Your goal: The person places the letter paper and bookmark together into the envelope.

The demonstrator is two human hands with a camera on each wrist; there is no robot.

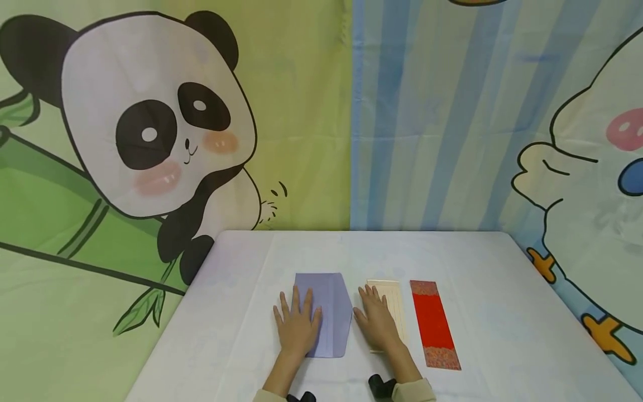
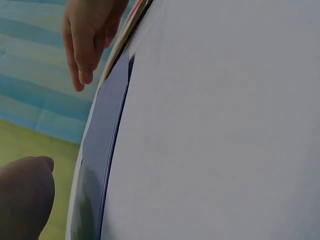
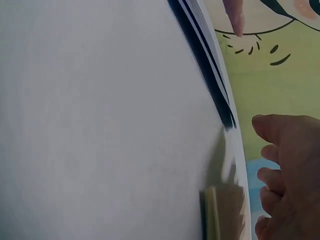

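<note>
Flat on the white table lies a purple paper piece shaped like an envelope (image 1: pixel 334 318), its angled flap side facing right. My left hand (image 1: pixel 296 328), fingers spread, is over its left half; the wrist view does not show whether the palm touches it. Right of the envelope is a cream rectangular piece with lined markings (image 1: pixel 395 301), partly covered by my right hand (image 1: pixel 377 321). The right wrist view shows this hand with loose fingers beside the cream piece (image 3: pixel 227 210), which looks thick at its edge. Neither hand grips anything.
A long red strip with patterned ends (image 1: pixel 436 324) lies to the right of the cream piece. The white table (image 1: pixel 251 312) reaches back to a curtain with a panda (image 1: pixel 161 111) and blue stripes (image 1: pixel 427 111).
</note>
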